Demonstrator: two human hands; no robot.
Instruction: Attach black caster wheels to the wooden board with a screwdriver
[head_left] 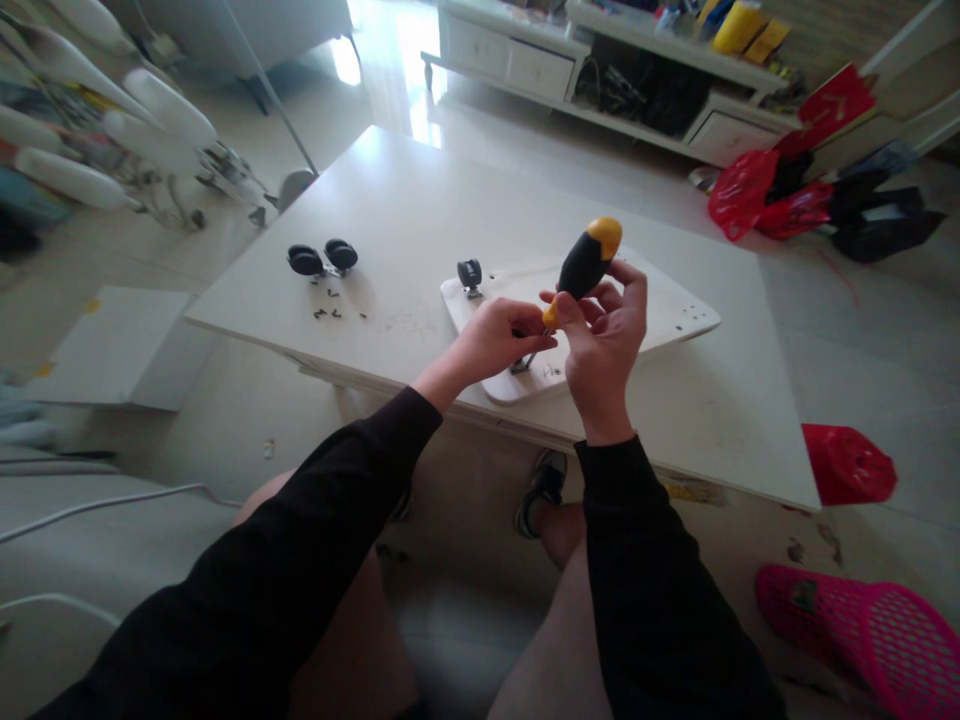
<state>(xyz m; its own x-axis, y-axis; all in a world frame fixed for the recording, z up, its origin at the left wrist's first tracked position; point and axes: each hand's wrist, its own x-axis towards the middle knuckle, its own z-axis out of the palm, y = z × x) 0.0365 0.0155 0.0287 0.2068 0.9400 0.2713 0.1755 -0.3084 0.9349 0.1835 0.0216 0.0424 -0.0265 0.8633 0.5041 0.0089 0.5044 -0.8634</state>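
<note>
My right hand (606, 345) grips a screwdriver (583, 268) with a black and yellow handle, tilted, its shaft pointing down to the near left part of a white board (660, 305). My left hand (501, 340) is closed around a caster wheel (519, 366) there, beside the screwdriver shaft; the fingers hide most of the wheel. Another black caster (469, 274) stands upright on the board's far left corner. Small dark screws lie on the board near the shaft, partly hidden by my right hand.
On the white table (420, 200), two loose casters (322, 258) lie at the left with several small screws (327, 314) before them. A pink mesh basket (862, 620) and a red container (847, 463) stand right of the table. A white cabinet (510, 60) lines the back.
</note>
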